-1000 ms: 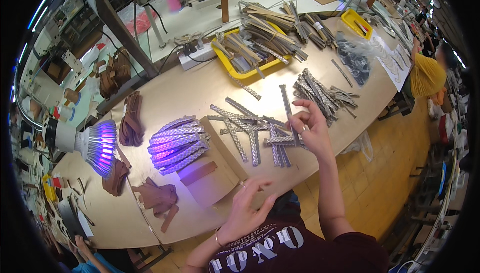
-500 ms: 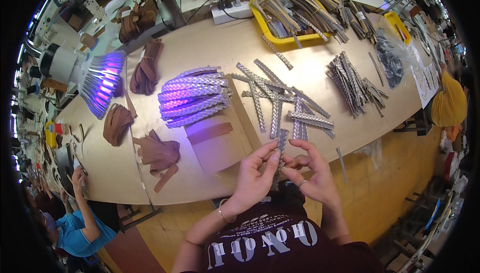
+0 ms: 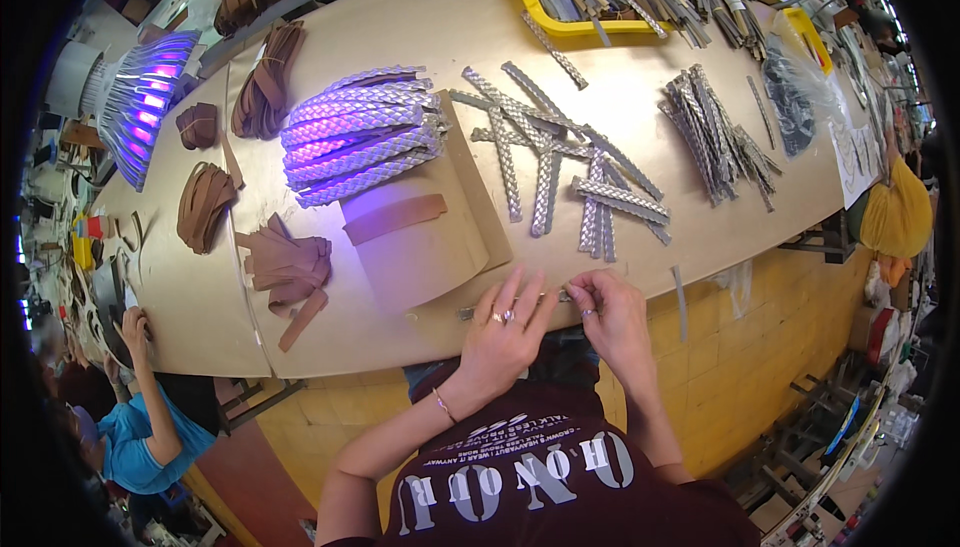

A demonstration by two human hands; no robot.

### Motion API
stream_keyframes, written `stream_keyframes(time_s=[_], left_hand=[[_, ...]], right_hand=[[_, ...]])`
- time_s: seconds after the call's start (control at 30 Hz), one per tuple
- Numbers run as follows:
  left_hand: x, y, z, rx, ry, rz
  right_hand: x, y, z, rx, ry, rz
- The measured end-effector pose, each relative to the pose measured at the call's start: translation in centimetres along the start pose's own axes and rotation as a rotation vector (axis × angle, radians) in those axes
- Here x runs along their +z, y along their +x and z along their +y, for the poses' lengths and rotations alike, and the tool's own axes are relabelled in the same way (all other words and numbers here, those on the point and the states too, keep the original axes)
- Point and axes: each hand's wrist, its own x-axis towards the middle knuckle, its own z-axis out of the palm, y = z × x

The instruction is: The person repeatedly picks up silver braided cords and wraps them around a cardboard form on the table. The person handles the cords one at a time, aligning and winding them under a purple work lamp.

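Observation:
A grey braided strap [image 3: 466, 314] lies crosswise along the near edge of the table, mostly covered by my fingers. Over it, my left hand [image 3: 506, 332] is spread flat with fingers stretched out, rings showing on them. At the strap's right end, my right hand [image 3: 612, 309] pinches the tip between thumb and fingers. Just beyond my hands, several loose silver braided straps [image 3: 545, 177] lie crossed over one another. A thick bundle of silver braided straps [image 3: 365, 137], partly lit purple, rests on a brown cardboard sheet [image 3: 420, 262] to the left.
Brown strip bundles [image 3: 265, 92] lie at the left near a lamp [image 3: 150, 107] glowing purple. Another pile of braided straps [image 3: 715, 137] is on the right. A yellow tray [image 3: 575, 27] holds more strips at the back. A person in a blue top [image 3: 155, 442] works at far left.
The strap was held upright between both hands; it now lies sideways on the table edge. My left hand has flattened over it. The view has shifted, so the table appears higher.

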Motion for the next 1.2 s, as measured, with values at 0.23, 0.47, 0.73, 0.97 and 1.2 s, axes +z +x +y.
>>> stream_keyframes(time_s=[0.23,0.47,0.73,0.97,1.2], left_hand=[[0.7,-2.1,1.6,0.036,0.016,-0.261],[1.1,-2.0,1.6,0.0,-0.08,-0.316],[1.6,-2.2,1.6,-0.05,-0.147,-0.303],[1.5,-2.0,1.8,-0.046,-0.093,-0.315],[1.5,-1.9,2.0,-0.039,-0.034,-0.311]], right_hand=[[-0.3,-0.1,-0.2,0.008,0.068,-0.039],[-1.8,-0.6,-0.6,0.009,-0.03,-0.058],[-1.9,-0.6,-0.1,-0.053,-0.038,-0.036],[-0.9,-0.2,0.1,-0.14,-0.186,0.012],[-0.5,0.1,0.8,-0.265,-0.23,0.048]])
